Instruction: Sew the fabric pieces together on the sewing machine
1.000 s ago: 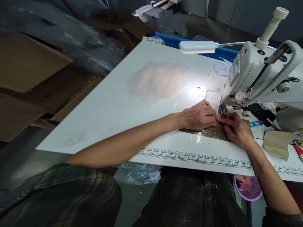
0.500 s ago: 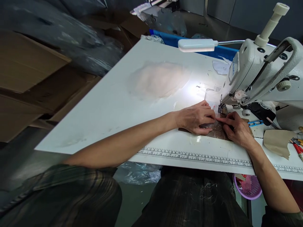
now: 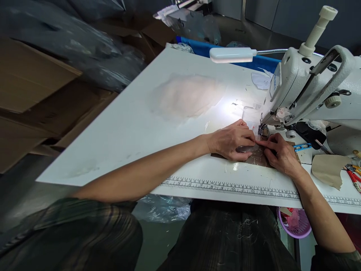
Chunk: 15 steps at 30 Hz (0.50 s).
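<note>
A piece of brown, slightly shiny sheer fabric [image 3: 257, 158] lies flat on the white table just in front of the presser foot [image 3: 261, 130] of a sewing machine [image 3: 296, 84]. My left hand [image 3: 231, 140] rests on its left part, fingers bent and closed on the material. From the right, my right hand [image 3: 282, 153] has its index finger stretched toward the left fingertips and its thumb tucked beneath, gripping the fabric's edge close to the foot. The fingertips of both hands nearly meet. Whatever lies under the palms is hidden.
Right of my right hand are blue thread snips [image 3: 302, 147], a black phone-like object [image 3: 311, 133], a tan scrap [image 3: 329, 170] and red-handled pliers [image 3: 354, 177]. A printed ruler [image 3: 222, 186] runs along the table's front edge. A lamp [image 3: 231, 55] hangs above; cardboard boxes [image 3: 36, 71] stand left.
The whole view has shifted slightly, so everything sits a little further left. Both hands and the fabric keep nearly the same place by the presser foot.
</note>
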Tool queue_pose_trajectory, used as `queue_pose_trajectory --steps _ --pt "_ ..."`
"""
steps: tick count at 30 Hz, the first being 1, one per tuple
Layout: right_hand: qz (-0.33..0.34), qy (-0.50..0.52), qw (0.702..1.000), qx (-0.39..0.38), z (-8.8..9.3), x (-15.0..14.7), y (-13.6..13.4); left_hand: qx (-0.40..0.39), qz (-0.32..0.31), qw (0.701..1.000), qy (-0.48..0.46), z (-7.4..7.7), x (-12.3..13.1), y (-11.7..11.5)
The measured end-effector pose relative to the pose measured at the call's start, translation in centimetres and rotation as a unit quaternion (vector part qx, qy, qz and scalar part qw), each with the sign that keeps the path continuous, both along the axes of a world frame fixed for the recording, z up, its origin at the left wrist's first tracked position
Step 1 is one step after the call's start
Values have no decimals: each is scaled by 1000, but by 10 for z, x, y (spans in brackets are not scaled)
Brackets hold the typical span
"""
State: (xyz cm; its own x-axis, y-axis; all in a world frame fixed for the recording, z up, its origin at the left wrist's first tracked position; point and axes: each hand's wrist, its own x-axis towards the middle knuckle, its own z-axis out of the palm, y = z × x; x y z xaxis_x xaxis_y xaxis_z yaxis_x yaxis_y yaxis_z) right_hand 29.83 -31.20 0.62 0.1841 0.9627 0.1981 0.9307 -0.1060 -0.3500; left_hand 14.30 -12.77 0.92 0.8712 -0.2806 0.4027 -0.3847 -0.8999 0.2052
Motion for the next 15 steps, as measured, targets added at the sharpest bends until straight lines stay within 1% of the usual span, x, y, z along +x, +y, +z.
queue_pose_trajectory --steps 7,10,13,15 --pt "14 -33 999 8 2 -1 -1 82 -9 996 32 5 0 -3" --pt "17 -51 998 15 1 -2 -2 112 -2 993 25 7 0 -6" --pt "18 -70 997 20 1 -3 -1 123 6 992 10 9 0 -8" --pt "20 -80 996 17 1 -4 -1 117 15 993 10 9 0 -8"
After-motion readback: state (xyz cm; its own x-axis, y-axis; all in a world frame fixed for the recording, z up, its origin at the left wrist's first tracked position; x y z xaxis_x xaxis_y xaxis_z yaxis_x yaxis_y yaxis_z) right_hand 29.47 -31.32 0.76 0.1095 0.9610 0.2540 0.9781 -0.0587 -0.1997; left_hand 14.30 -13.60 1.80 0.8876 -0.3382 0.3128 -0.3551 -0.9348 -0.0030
